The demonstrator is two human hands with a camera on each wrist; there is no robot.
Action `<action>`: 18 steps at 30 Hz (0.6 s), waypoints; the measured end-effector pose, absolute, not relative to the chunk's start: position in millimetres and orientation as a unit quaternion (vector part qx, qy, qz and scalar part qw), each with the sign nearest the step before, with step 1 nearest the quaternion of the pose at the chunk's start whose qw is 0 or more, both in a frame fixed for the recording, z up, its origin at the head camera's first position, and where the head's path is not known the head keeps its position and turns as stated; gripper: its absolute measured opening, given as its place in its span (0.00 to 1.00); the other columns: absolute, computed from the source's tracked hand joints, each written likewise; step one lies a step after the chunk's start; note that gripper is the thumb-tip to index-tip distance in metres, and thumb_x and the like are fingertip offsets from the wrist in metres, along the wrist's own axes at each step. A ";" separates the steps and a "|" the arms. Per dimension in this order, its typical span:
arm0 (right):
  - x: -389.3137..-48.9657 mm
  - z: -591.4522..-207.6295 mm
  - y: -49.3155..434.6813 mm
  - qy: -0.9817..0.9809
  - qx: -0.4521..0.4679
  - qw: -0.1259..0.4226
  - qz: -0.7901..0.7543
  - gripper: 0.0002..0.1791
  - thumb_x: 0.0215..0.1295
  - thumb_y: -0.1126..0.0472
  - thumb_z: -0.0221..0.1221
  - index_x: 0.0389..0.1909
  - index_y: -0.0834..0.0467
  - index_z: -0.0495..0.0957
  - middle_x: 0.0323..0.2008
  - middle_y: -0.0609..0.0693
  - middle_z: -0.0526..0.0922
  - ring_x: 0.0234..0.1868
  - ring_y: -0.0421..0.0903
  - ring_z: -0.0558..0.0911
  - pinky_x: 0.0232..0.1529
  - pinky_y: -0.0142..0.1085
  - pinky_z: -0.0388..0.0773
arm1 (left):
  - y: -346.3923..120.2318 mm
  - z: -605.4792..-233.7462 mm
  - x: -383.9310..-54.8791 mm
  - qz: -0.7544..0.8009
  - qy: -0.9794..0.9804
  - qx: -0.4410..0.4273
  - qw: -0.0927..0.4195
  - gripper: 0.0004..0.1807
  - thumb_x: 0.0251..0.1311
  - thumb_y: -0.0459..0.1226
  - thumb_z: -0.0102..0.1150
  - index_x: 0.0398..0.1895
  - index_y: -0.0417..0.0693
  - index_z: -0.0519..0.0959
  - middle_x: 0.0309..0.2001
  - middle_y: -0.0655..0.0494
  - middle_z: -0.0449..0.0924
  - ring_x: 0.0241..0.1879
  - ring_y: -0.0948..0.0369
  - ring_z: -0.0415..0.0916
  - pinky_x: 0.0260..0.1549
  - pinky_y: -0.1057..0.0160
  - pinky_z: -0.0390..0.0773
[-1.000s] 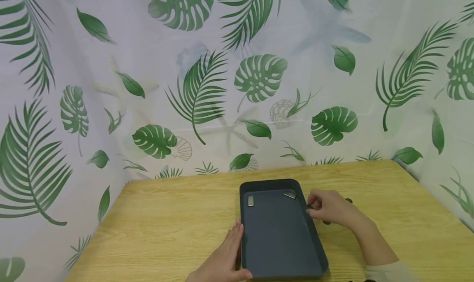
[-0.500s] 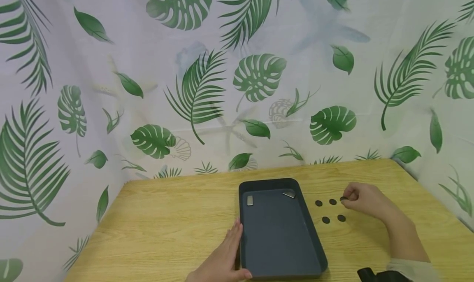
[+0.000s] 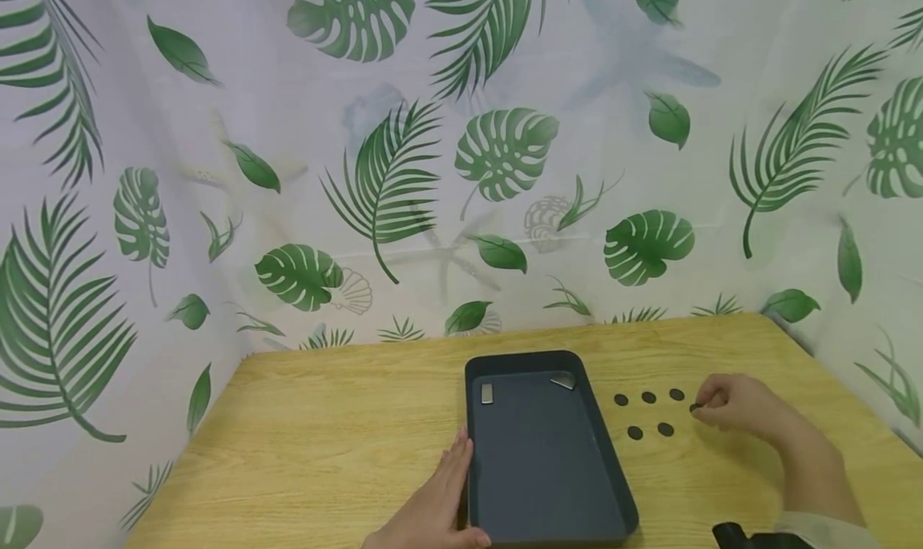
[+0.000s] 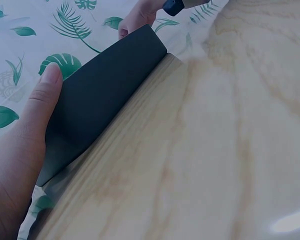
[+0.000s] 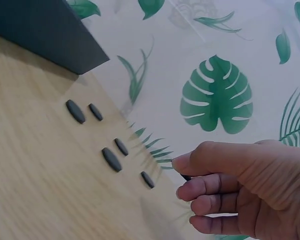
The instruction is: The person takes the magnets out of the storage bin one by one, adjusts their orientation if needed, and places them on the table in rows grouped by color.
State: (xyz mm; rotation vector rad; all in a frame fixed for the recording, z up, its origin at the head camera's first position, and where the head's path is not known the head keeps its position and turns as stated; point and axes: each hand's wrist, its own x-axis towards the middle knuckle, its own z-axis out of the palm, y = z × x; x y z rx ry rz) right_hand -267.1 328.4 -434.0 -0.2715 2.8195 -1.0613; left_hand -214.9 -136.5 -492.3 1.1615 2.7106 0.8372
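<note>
A dark grey rectangular tray [image 3: 548,485] stands on the wooden table, its long side running away from me. My left hand [image 3: 436,501] lies along the tray's left wall with straight fingers, the thumb by the near corner; in the left wrist view the thumb [image 4: 42,100] touches the wall. To the right of the tray my right hand [image 3: 743,409] pinches a small black disc [image 3: 695,408] between thumb and index finger, mostly hidden by them. Several like discs [image 3: 649,397] lie flat in two rows between tray and hand; the right wrist view shows these black discs [image 5: 111,159] too.
Inside the tray, a small silvery rectangular piece [image 3: 486,393] lies at the far left and another shiny piece [image 3: 563,381] is in the far right corner. Behind the wooden table [image 3: 324,437] hangs a leaf-patterned cloth [image 3: 433,172]. A black device [image 3: 757,537] is on the right wrist.
My right hand has moved right from the tray's right edge, past the row of discs. A disc it held half a second ago now lies on the table. The left hand and tray stay put.
</note>
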 end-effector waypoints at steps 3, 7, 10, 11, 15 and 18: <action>-268.8 -443.0 328.3 0.929 -0.094 0.066 -0.352 0.09 0.57 0.61 0.63 0.32 0.63 0.76 0.25 0.49 0.76 0.25 0.41 0.74 0.25 0.33 0.74 | -136.4 -493.1 -214.7 0.273 0.884 0.376 0.039 0.56 0.60 0.68 0.38 0.73 0.34 0.36 0.75 0.39 0.28 0.74 0.47 0.34 0.69 0.47 0.51; -269.2 -451.0 328.0 0.933 -0.090 0.074 -0.341 0.09 0.54 0.61 0.64 0.30 0.62 0.76 0.22 0.48 0.76 0.23 0.41 0.73 0.24 0.32 0.72 | -136.1 -493.2 -213.9 0.274 0.884 0.376 0.043 0.57 0.59 0.69 0.37 0.73 0.34 0.36 0.75 0.39 0.28 0.74 0.47 0.34 0.69 0.46 0.51; -268.9 -454.3 328.0 0.931 -0.084 0.085 -0.346 0.09 0.54 0.62 0.64 0.29 0.63 0.76 0.21 0.48 0.75 0.22 0.42 0.74 0.23 0.32 0.73 | -136.1 -493.1 -213.5 0.274 0.884 0.377 0.041 0.57 0.59 0.69 0.37 0.73 0.34 0.36 0.75 0.39 0.27 0.74 0.47 0.34 0.69 0.46 0.51; -269.0 -455.0 327.9 0.930 -0.083 0.086 -0.348 0.09 0.54 0.62 0.64 0.29 0.63 0.76 0.21 0.48 0.75 0.22 0.42 0.74 0.23 0.32 0.74 | -136.4 -493.0 -213.4 0.273 0.884 0.379 0.039 0.57 0.59 0.69 0.37 0.73 0.34 0.36 0.75 0.40 0.27 0.74 0.47 0.33 0.69 0.46 0.51; -269.3 -455.6 328.0 0.930 -0.084 0.086 -0.348 0.08 0.54 0.63 0.64 0.30 0.63 0.77 0.21 0.48 0.76 0.23 0.41 0.74 0.23 0.32 0.74 | -137.3 -493.2 -213.5 0.274 0.882 0.383 0.033 0.57 0.59 0.69 0.38 0.73 0.34 0.35 0.75 0.41 0.26 0.74 0.47 0.32 0.69 0.47 0.50; -269.6 -455.4 328.3 0.932 -0.081 0.084 -0.343 0.07 0.54 0.64 0.64 0.30 0.63 0.77 0.23 0.48 0.76 0.23 0.41 0.73 0.23 0.31 0.73 | -137.5 -493.2 -213.9 0.273 0.880 0.388 0.025 0.57 0.60 0.68 0.39 0.73 0.34 0.35 0.74 0.40 0.26 0.74 0.48 0.32 0.69 0.48 0.50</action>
